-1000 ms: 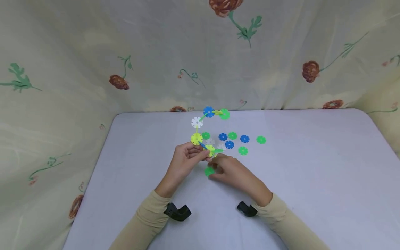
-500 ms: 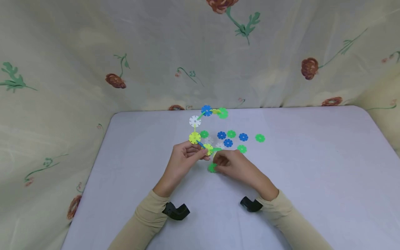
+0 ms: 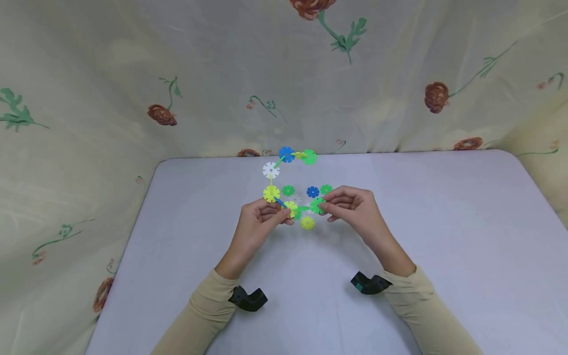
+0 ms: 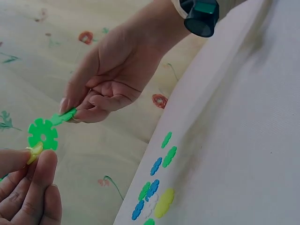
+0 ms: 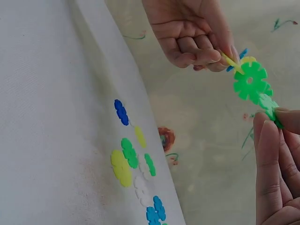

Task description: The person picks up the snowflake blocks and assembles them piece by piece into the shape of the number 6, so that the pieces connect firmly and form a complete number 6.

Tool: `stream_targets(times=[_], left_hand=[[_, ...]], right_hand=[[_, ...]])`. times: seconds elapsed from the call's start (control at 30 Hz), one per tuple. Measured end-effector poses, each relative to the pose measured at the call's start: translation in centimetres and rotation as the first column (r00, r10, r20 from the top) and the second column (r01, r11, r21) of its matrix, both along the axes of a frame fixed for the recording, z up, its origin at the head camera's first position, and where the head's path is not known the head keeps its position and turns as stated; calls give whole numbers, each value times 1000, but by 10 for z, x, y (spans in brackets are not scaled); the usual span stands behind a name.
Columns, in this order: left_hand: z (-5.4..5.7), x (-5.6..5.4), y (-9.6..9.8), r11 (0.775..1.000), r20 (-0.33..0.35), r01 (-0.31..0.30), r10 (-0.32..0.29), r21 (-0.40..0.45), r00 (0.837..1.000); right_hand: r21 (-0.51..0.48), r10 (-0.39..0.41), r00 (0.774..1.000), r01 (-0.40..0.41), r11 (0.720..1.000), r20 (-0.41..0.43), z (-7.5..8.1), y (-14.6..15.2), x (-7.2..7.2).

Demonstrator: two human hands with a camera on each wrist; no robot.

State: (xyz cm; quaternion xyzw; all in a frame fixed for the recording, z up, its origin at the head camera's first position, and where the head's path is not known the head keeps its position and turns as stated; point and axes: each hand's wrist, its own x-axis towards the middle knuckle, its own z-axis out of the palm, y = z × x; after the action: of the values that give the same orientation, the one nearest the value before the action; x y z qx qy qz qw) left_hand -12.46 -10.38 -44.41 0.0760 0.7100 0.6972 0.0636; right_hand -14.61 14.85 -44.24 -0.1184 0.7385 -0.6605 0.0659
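My left hand [image 3: 259,222] pinches a yellow slotted disc [image 3: 291,209] in a curved chain of snowflake discs. The chain rises through a second yellow disc [image 3: 271,194], a white disc [image 3: 270,170] and a blue disc [image 3: 286,155] to a green disc [image 3: 309,157] at the far end. Beside the pinched yellow disc, the chain's near end is another green disc [image 5: 250,81]. My right hand [image 3: 355,212] pinches a loose-edged green disc [image 3: 317,205] between thumb and finger. In both wrist views its rim meets the near-end green disc, the two set at an angle.
Loose discs lie on the white table [image 3: 186,236] under the hands: a yellow disc [image 3: 307,223], a green disc [image 3: 288,190], a blue disc [image 3: 312,192] and several others, partly hidden by the right hand. A flowered curtain [image 3: 213,98] hangs behind the table's far edge.
My right hand has picked up a green disc from the near side and carried it up and rightward to the chain's near end. The left hand keeps its hold, shifting slightly left.
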Motion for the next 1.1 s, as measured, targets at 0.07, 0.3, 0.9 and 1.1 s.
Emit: stream_targets(times=[0.07,0.3,0.9,1.1], left_hand=[[0,0,0,1000,0,-1,1,-1,1000],[-3,-1,1,1000,-13,7,-8,-12,1000],[-2,0,3,1000,-12,0,0,-19,1000],[-1,0,1,999,-18,8,-9,-43,1000]], right_hand=[[-3,7,1000,-7,1000,2,1,-2,0],[1,10,1000,-10,1000,23,1,-5,2],[-68,-23,1000,23,997,-2,-5,-13,7],[-28,10,1000,-9,1000,18,-5,-12,5]])
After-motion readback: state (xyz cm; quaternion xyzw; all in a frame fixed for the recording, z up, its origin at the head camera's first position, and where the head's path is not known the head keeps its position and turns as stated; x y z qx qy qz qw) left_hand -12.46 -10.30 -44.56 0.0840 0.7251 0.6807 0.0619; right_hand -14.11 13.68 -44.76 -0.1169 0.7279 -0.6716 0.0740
